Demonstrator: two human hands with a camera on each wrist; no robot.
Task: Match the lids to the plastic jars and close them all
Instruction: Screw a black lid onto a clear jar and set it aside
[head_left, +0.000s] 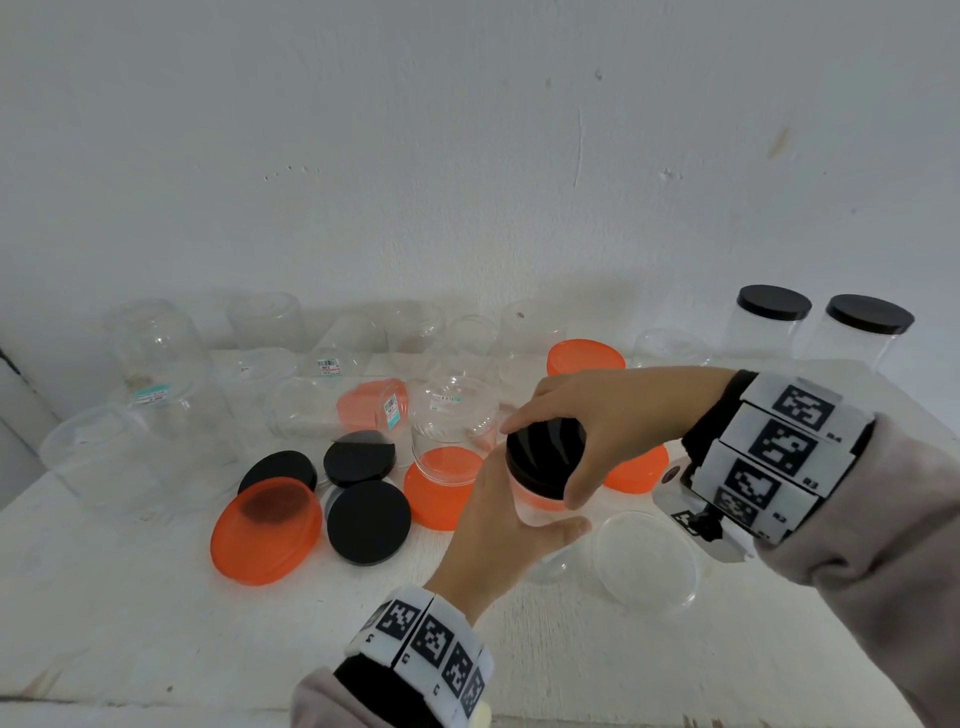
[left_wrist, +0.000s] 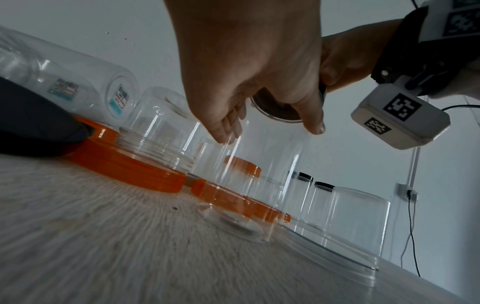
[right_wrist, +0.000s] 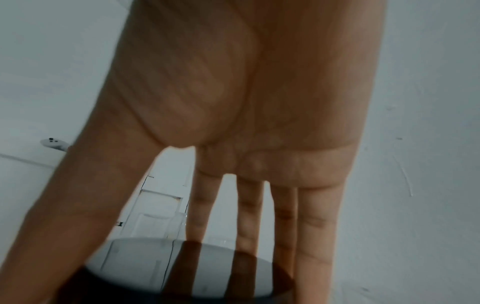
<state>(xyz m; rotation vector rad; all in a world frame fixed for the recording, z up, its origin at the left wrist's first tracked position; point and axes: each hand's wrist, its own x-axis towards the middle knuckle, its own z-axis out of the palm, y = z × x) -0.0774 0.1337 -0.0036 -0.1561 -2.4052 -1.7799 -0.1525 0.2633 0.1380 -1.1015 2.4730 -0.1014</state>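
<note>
A small clear plastic jar (head_left: 537, 512) stands upright at the table's middle with a black lid (head_left: 545, 452) on its mouth. My left hand (head_left: 511, 519) grips the jar's body from the near side, thumb on the right. From above, my right hand (head_left: 545, 460) grips the lid's rim with spread fingers and thumb. The left wrist view shows the left hand's fingers (left_wrist: 226, 131) round the clear jar (left_wrist: 259, 174), its base close to the table, and the lid's underside (left_wrist: 280, 111). In the right wrist view the fingers (right_wrist: 249, 216) reach down onto the black lid (right_wrist: 145, 267).
Loose black lids (head_left: 369, 522) and orange lids (head_left: 267, 530) lie left of the jar, and a clear lid (head_left: 644, 558) lies to its right. Several open clear jars (head_left: 452, 426) crowd the back. Two jars closed with black lids (head_left: 774, 322) stand at the back right.
</note>
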